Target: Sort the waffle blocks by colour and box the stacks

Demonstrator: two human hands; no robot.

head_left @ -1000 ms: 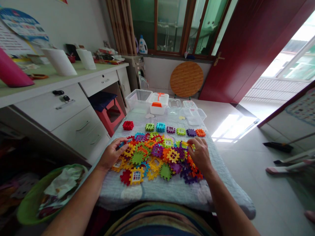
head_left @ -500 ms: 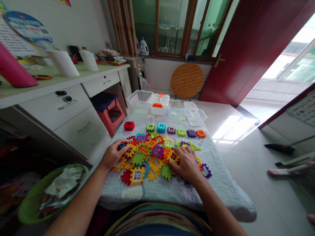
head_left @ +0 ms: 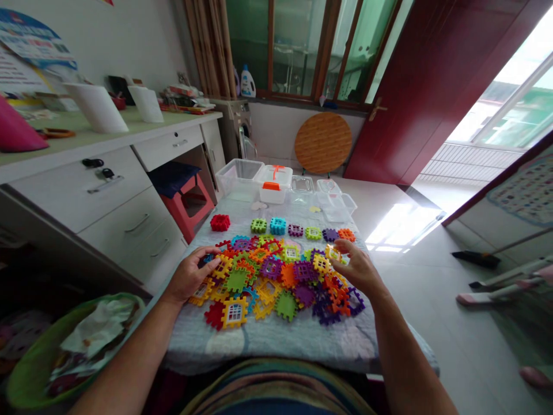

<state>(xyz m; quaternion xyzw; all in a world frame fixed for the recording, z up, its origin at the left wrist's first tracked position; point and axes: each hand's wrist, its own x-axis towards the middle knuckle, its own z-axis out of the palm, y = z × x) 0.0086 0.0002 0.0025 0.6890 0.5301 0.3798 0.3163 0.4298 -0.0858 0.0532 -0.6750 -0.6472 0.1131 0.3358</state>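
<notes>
A heap of colourful plastic interlocking tiles (head_left: 268, 276) lies on a pale quilted table cover (head_left: 276, 340) in front of me. My left hand (head_left: 190, 275) rests on the heap's left edge, fingers curled over a yellow and a blue tile. At the heap's right edge my right hand (head_left: 358, 268) is lifted, pinching a small yellow tile (head_left: 332, 252) between thumb and fingers. Behind the heap stands a row of assembled cubes: a red cube (head_left: 220, 222), a green cube (head_left: 258, 225), a blue cube (head_left: 277, 225) and several more up to an orange cube (head_left: 346, 234).
Clear plastic boxes (head_left: 239, 172) and a white box with an orange latch (head_left: 274, 185) stand at the table's far end. A white desk with drawers (head_left: 99, 184) runs along the left, with a red stool (head_left: 190, 199) beside it. A green basket (head_left: 64, 346) sits at lower left.
My right hand, flat on the heap's right half half a second ago, has lifted and moved right and back with a yellow tile pinched in it. My left hand stayed put.
</notes>
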